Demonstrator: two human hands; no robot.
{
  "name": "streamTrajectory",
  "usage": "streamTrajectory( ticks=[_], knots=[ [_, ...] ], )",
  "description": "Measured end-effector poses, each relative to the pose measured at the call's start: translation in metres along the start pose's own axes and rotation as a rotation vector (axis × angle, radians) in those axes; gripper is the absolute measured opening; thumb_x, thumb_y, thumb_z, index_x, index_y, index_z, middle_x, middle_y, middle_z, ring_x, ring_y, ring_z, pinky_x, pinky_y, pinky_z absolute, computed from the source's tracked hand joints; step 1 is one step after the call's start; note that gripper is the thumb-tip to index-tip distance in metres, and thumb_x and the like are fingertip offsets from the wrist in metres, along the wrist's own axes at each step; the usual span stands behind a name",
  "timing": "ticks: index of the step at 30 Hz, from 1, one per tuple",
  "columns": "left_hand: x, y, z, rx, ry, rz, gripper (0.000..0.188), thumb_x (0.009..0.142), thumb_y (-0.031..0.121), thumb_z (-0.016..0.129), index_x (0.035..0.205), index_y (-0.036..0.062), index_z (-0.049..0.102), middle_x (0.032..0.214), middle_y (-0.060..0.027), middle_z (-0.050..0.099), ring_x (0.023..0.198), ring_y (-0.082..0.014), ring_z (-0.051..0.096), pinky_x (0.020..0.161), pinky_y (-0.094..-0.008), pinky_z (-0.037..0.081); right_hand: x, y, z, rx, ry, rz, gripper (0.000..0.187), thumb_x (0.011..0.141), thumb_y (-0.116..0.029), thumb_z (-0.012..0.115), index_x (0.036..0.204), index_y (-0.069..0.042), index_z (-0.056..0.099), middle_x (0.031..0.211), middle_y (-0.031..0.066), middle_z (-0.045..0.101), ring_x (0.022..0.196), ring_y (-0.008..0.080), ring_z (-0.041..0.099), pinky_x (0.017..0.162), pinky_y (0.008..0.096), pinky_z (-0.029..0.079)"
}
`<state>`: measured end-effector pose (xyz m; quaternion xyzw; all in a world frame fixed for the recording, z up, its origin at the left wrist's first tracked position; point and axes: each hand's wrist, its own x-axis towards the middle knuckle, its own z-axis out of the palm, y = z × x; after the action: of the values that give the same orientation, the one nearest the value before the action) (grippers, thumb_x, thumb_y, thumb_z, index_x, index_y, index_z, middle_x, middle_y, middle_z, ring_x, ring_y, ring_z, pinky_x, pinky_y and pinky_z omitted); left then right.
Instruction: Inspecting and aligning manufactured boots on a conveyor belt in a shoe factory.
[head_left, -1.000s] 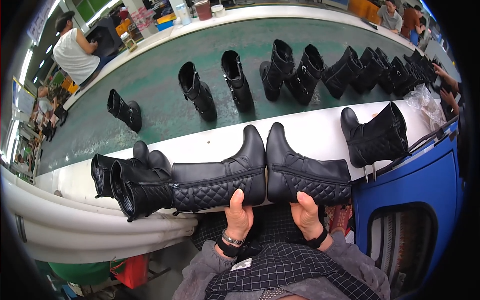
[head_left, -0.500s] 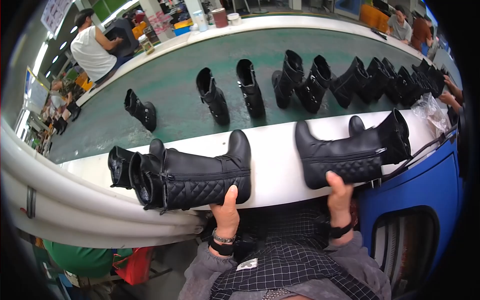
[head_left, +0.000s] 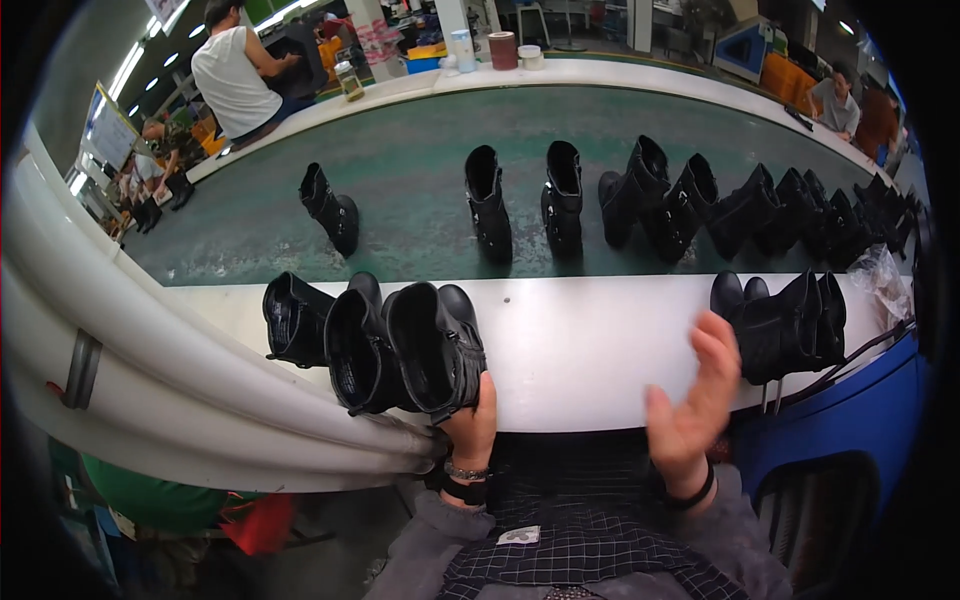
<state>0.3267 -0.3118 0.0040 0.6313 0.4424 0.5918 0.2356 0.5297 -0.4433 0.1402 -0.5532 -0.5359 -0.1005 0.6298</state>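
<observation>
Your left hand is closed on the lower edge of a black boot at the near edge of the white desk; the boot lies with its open shaft toward you. Its surface is matte black with a stitched, quilted panel. Two more black boots lie just beside it on its left, touching, shafts open and empty as far as can be seen.

Your right hand is open, fingers spread, held above the desk edge and gripping nothing. Just beside it, to the right, a black boot pair stands upright against each other on the desk.

Beyond the desk runs a green belt, dull and scuffed, carrying a row of upright black boots, spaced apart on the left and crowded on the right. A clear plastic bag lies crumpled at the right end of the desk. White pipes curve along your left. A person in a white top works at the far side.
</observation>
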Motion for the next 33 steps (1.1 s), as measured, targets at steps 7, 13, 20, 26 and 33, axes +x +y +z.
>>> streamTrajectory(
  ticks=[7, 13, 20, 26, 33],
  knots=[
    [0.01, 0.041, 0.008, -0.011, 0.068, 0.143, 0.033, 0.082, 0.013, 0.071, 0.111, -0.0009, 0.063, 0.103, -0.0103, 0.068, 0.096, -0.0242, 0.065, 0.091, -0.0359, 0.047, 0.111, 0.087, 0.191, -0.067, -0.521, 0.185, 0.084, 0.071, -0.02, 0.074, 0.143, -0.014, 0.031, 0.128, 0.0281, 0.046, 0.108, 0.0463, 0.055, 0.091, 0.0474, 0.048],
    [0.012, 0.051, 0.003, -0.014, 0.078, 0.121, 0.034, 0.08, 0.014, 0.072, 0.11, -0.0003, 0.064, 0.102, -0.0109, 0.069, 0.094, -0.0249, 0.067, 0.085, -0.0361, 0.05, 0.151, 0.124, 0.247, -0.094, -0.398, 0.196, 0.024, 0.069, -0.018, 0.071, 0.081, -0.002, 0.059, 0.077, 0.0219, 0.063, 0.081, 0.0389, 0.064, 0.072, 0.0435, 0.05],
    [0.009, 0.044, 0.001, -0.068, 0.097, 0.094, 0.041, 0.077, 0.012, 0.074, 0.111, -0.0051, 0.059, 0.103, -0.0147, 0.067, 0.094, -0.028, 0.066, 0.088, -0.0371, 0.049, 0.151, 0.044, 0.12, 0.141, -0.328, 0.16, 0.025, 0.072, -0.013, 0.07, 0.068, -0.001, 0.048, 0.057, 0.0101, 0.045, 0.054, 0.011, 0.042, 0.05, 0.0297, 0.038],
    [-0.044, 0.014, -0.017, 0.377, 0.002, 0.379, 0.086, 0.073, 0.026, 0.071, 0.138, -0.0057, 0.025, 0.136, -0.0252, 0.036, 0.128, -0.0392, 0.035, 0.109, -0.0479, 0.027, 0.054, -0.027, -0.007, 0.03, -0.412, 0.102, 0.027, 0.073, -0.007, 0.074, 0.067, -0.002, 0.049, 0.061, 0.0117, 0.049, 0.048, 0.0157, 0.045, 0.047, 0.0296, 0.038],
    [-0.115, 0.044, -0.004, -0.177, -0.642, -0.125, 0.083, 0.07, 0.034, 0.079, 0.132, -0.0018, 0.038, 0.131, -0.0232, 0.043, 0.121, -0.0354, 0.044, 0.101, -0.0445, 0.038, -0.024, -0.035, -0.013, 0.163, -0.207, -0.065, 0.032, 0.064, -0.011, 0.083, 0.084, -0.002, 0.06, 0.107, 0.0324, 0.063, 0.055, 0.0215, 0.065, 0.049, 0.0251, 0.049]
  ],
)
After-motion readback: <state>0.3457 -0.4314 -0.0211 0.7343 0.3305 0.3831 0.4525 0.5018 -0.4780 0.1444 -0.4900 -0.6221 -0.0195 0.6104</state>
